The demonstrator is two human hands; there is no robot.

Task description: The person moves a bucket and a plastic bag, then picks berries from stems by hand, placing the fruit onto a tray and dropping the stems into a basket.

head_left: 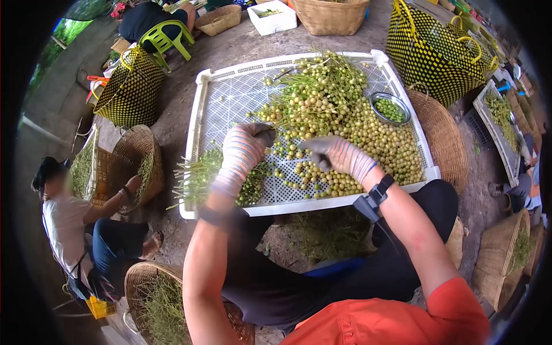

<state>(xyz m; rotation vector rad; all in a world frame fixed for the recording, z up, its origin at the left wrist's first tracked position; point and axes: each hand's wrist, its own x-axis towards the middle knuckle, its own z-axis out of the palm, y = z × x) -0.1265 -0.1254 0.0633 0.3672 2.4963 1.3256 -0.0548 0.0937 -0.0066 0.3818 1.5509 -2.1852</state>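
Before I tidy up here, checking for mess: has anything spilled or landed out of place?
Yes. Green stems lie on the ground under the white tray, by the person's legs. The fruit stays on the tray.

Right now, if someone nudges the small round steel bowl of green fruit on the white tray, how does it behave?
The small round steel bowl probably slides easily: it looks thin and shallow. It sits against heaped yellow-green fruit on the white perforated plastic tray, so a push likely sends fruit rolling.

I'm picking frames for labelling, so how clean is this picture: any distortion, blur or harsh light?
Head view: strong fisheye bend with black corners; the white tray edges curve. Light is soft and even, without hard shadows or glare. The gloved left hand and right hand look slightly motion-blurred; the fruit is sharp.
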